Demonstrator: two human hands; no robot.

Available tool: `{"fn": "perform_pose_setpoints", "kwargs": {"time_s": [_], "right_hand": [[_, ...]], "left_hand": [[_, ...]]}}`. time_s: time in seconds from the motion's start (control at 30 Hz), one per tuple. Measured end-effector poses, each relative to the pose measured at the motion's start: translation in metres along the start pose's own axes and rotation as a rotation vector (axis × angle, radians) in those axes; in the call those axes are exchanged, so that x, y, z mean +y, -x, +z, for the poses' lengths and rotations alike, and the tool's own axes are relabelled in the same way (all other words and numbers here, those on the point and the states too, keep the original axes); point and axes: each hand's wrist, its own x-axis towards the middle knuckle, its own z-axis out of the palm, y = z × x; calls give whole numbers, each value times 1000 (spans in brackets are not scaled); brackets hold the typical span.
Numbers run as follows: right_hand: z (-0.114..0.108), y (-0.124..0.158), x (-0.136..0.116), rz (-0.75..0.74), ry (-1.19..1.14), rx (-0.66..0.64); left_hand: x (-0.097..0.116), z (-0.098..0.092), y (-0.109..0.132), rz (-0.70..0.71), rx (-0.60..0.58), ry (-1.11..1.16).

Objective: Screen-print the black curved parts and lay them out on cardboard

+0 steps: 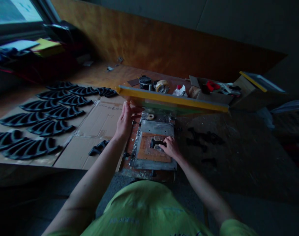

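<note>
My left hand (125, 120) grips the near left part of a raised yellow-framed screen (171, 100) that tilts up over a metal and brown printing plate (153, 154). On that plate lies a small black part (156, 143), and my right hand (171, 148) rests on it with fingers curled over its right end. Another black curved part (98, 148) lies on cardboard just left of the plate, below my left wrist.
Several black fan-shaped parts (38, 126) lie in rows on flattened cardboard (95, 124) at the left. Behind the screen stand a tape roll (161, 85), a black jar (145, 82), a white bottle (179, 90) and an open box (213, 90). Black ink stains (205, 137) mark the bench at the right.
</note>
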Motion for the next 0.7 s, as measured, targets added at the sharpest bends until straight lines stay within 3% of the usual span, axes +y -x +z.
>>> {"fn": "perform_pose_setpoints", "kwargs": {"time_s": [0.07,0.13,0.2,0.27,0.33,0.43,0.5,0.53,0.63,0.7], "right_hand": [[19,8,-13,1,157,-123],[25,11,-24,81,194,-190],[24,14,-37,155,140,-180],[22,22,-55,156,51,-101],[23,32,-77,25,-39,-53],[22,39,-87,-285,-139,-129],[15,35,-62,-341,-130,-137],[9,32,-39,-295,-89,-109],[-15,24,54,-31,162,-11],[-29,25,117,149,352,-25]], "left_hand": [[-4,6,6,12,53,11],[-19,9,31,-41,103,-3],[-41,9,71,-259,39,-49],[-64,9,114,-623,-154,-87],[-81,8,145,-782,-159,-31],[-92,-6,155,-779,-9,51],[-94,-30,144,-725,94,13],[-95,-48,137,-689,161,-30],[-102,-114,124,-612,449,-238],[-111,-158,126,-645,538,-520]]}}
